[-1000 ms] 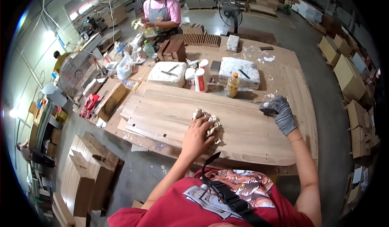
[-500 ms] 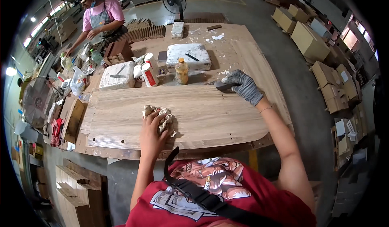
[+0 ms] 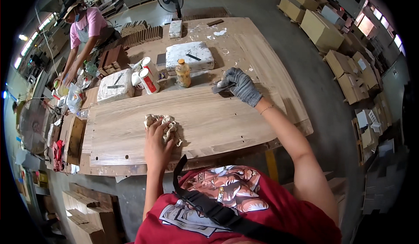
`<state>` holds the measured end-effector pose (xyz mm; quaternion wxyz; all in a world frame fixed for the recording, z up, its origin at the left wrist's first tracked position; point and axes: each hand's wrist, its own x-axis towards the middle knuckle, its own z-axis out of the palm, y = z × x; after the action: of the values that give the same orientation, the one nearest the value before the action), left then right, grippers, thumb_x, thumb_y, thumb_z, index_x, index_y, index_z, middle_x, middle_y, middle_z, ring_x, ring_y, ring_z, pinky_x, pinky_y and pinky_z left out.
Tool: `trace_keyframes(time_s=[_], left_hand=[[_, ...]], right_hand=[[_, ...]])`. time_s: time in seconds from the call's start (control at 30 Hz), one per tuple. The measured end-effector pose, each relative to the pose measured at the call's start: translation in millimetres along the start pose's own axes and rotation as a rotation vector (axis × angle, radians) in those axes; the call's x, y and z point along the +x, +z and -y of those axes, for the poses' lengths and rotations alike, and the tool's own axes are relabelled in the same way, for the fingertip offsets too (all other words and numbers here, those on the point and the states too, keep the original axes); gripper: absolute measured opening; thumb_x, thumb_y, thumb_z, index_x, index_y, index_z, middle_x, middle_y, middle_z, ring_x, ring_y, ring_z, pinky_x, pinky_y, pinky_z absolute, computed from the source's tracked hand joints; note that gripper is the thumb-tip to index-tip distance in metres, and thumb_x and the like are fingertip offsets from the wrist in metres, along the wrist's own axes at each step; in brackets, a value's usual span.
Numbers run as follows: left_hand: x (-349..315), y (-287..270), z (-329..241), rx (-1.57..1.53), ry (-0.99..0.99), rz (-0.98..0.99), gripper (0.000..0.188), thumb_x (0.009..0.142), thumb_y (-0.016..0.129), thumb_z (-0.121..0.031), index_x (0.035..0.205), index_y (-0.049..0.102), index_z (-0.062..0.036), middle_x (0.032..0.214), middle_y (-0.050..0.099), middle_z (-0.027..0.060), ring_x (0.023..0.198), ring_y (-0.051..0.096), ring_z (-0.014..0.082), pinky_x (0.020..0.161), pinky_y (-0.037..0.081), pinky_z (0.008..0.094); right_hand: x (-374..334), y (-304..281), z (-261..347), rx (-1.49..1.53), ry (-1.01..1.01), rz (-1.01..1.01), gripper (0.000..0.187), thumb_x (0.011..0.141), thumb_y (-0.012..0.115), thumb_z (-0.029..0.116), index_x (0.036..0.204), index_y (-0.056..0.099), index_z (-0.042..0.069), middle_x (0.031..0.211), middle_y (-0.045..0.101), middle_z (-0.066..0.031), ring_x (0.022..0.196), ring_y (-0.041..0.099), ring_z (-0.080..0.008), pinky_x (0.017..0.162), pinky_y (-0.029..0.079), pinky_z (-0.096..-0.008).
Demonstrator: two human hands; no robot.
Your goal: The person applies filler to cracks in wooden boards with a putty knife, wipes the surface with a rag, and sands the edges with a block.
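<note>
My left hand [image 3: 158,144] presses a crumpled cream rag [image 3: 168,128] onto the near left part of a wood-grain board [image 3: 205,122], fingers curled over the cloth. A grey knitted glove covers my right hand [image 3: 242,87], which grips a dark, flat scraper [image 3: 221,88] at the board's far edge. The glove partly hides the scraper. To the left of it, just behind the board, stands an orange-capped bottle [image 3: 183,75] of yellowish contents. Several small dark holes mark the board's near left and right parts.
Red-and-white cans [image 3: 149,81] and white-smeared blocks [image 3: 190,55] sit behind the board on the worktable [image 3: 248,39]. A co-worker in pink [image 3: 89,28] leans over its far left corner, near stacked brown strips [image 3: 142,38]. Cardboard boxes [image 3: 323,30] line the right side.
The view has shifted, so the scene sits further left. My right hand has slid slightly left along the board's edge with the scraper. The co-worker has bent lower, both arms reaching down.
</note>
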<state>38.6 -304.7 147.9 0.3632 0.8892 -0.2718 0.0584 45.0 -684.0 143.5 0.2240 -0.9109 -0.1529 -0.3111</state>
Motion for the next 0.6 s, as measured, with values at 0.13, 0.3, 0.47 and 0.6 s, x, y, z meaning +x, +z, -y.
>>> trace_keyframes(time_s=[0.13, 0.3, 0.47, 0.6], left_hand=[[-1.5, -2.2, -2.8, -0.010, -0.017, 0.009, 0.047, 0.073, 0.071, -0.007, 0.119, 0.060, -0.0077, 0.131, 0.054, 0.0127, 0.124, 0.047, 0.0362, 0.104, 0.040, 0.0424], [-0.5, 1.2, 2.0, 0.004, 0.031, -0.055, 0.046, 0.072, 0.065, 0.001, 0.118, 0.061, -0.0070, 0.131, 0.055, 0.0100, 0.119, 0.054, 0.0331, 0.096, 0.046, 0.0385], [-1.9, -2.4, -4.2, -0.003, 0.005, -0.047, 0.046, 0.073, 0.065, 0.001, 0.118, 0.062, -0.0068, 0.131, 0.056, 0.0098, 0.119, 0.054, 0.0332, 0.096, 0.046, 0.0384], [-0.9, -2.1, -5.0, -0.007, -0.021, -0.013, 0.044, 0.075, 0.070, -0.009, 0.118, 0.061, -0.0077, 0.132, 0.054, 0.0108, 0.123, 0.050, 0.0334, 0.099, 0.043, 0.0394]], right_hand=[[-0.6, -12.0, -6.1, 0.081, 0.013, -0.057, 0.023, 0.067, 0.074, -0.005, 0.084, 0.069, 0.010, 0.091, 0.065, -0.0047, 0.092, 0.062, -0.0218, 0.087, 0.052, -0.0353], [16.5, -4.3, 18.9, 0.096, 0.023, -0.018, 0.016, 0.067, 0.078, 0.003, 0.076, 0.068, 0.011, 0.081, 0.061, -0.0038, 0.082, 0.060, -0.0210, 0.079, 0.050, -0.0334], [4.4, -16.5, -2.8, 0.196, 0.036, 0.021, 0.017, 0.065, 0.078, 0.002, 0.076, 0.068, 0.011, 0.080, 0.060, -0.0043, 0.081, 0.059, -0.0215, 0.077, 0.049, -0.0334], [18.8, -0.2, 7.2, 0.064, -0.068, -0.035, 0.014, 0.072, 0.075, 0.002, 0.077, 0.068, 0.012, 0.079, 0.061, -0.0034, 0.078, 0.058, -0.0214, 0.073, 0.048, -0.0343]])
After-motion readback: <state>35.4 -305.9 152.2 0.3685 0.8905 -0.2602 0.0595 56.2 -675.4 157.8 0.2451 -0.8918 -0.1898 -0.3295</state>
